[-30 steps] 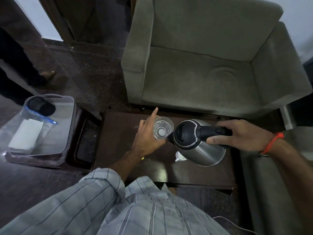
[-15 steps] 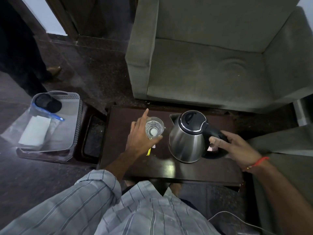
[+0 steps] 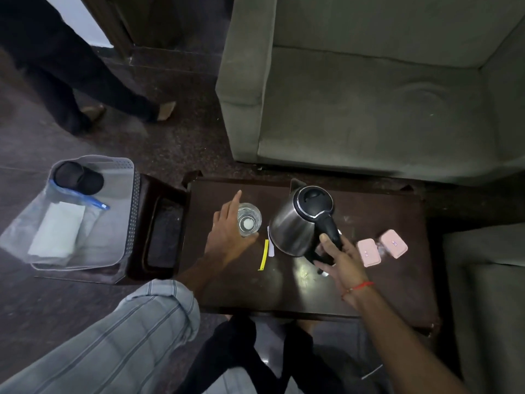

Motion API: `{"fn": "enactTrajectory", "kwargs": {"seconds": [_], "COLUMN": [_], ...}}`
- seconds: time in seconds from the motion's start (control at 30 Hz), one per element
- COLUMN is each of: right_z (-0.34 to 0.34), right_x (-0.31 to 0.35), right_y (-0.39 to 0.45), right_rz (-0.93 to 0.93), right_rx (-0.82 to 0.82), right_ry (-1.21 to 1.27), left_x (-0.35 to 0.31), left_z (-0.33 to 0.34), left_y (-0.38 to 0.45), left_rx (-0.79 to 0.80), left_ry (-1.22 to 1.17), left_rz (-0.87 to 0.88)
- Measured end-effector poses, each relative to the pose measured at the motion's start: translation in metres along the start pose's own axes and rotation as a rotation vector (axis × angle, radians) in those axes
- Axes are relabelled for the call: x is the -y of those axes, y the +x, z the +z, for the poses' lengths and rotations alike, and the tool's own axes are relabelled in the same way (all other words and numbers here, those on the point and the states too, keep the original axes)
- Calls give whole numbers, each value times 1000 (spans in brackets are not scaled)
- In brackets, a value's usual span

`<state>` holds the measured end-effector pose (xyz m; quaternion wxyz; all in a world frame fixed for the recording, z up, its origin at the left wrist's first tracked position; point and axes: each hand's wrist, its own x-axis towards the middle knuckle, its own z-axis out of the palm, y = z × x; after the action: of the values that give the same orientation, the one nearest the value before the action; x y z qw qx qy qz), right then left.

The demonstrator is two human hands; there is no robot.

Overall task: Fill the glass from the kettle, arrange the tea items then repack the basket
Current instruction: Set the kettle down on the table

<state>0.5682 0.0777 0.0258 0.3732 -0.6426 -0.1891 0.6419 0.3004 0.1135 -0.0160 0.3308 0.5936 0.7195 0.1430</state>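
A steel kettle (image 3: 295, 226) with a black lid and handle stands upright on the dark wooden table (image 3: 383, 288). Left of it is a clear glass (image 3: 249, 220) holding water. My left hand (image 3: 227, 240) wraps around the glass from the left, index finger raised. My right hand (image 3: 341, 260) is at the kettle's handle with fingers spread, thumb touching it. Two pink sachets (image 3: 368, 252) lie right of the kettle. A yellow stick sachet (image 3: 264, 255) and a white one (image 3: 271, 247) lie between glass and kettle. A grey basket (image 3: 127, 194) sits at the left.
The basket holds a black cup (image 3: 78, 177) and a clear zip bag with white paper (image 3: 56, 231). A dark wooden stand (image 3: 162, 228) is between basket and table. A grey-green armchair (image 3: 369, 109) is behind the table. Another person's legs (image 3: 71, 72) stand at far left.
The kettle went from tilted over the glass to upright on the table. My right hand loosened from the handle and its fingers spread. My left hand stayed on the glass.
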Motion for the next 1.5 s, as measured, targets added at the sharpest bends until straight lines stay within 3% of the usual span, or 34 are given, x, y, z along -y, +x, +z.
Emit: {"fn": "enactTrajectory", "kwargs": {"seconds": [0.4, 0.97, 1.5], "right_z": [42, 39, 4], "right_x": [-54, -98, -83], "right_y": [91, 127, 145], "right_rz": [-126, -187, -144], "right_rx": [-113, -164, 2], "right_ry": [50, 68, -107], "left_x": [70, 106, 122], "left_z": [51, 68, 81], "left_y": [69, 114, 128], "left_rx": [111, 193, 252], "left_ry": [52, 98, 109], "left_rz": [-16, 33, 100]}}
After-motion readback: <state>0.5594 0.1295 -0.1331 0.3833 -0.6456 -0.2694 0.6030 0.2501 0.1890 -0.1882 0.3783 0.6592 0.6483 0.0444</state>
